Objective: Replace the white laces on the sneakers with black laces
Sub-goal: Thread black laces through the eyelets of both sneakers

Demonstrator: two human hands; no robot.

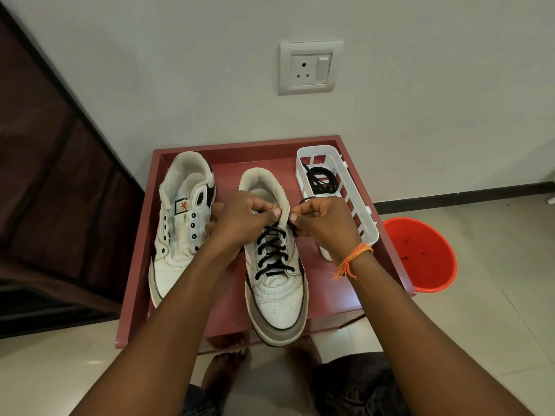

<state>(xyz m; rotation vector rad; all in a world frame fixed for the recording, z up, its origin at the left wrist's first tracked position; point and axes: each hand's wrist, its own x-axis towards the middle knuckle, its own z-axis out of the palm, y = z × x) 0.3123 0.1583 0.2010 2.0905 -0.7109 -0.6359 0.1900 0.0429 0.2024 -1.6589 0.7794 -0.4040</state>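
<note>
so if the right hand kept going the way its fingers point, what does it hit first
Probably the tongue of the laced sneaker. The right hand points left at it, fingertips almost touching; the left hand lies just beyond, though depth is unclear.

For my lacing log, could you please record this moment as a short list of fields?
surface: red wooden tray table
right-hand white sneaker: black lace crossed through most eyelets
left-hand white sneaker: no lace, eyelets bare
left hand: pinches the tongue top
right hand: pinches the lace end
white plastic basket: holds a coiled black lace
floor: orange plastic bucket
</note>
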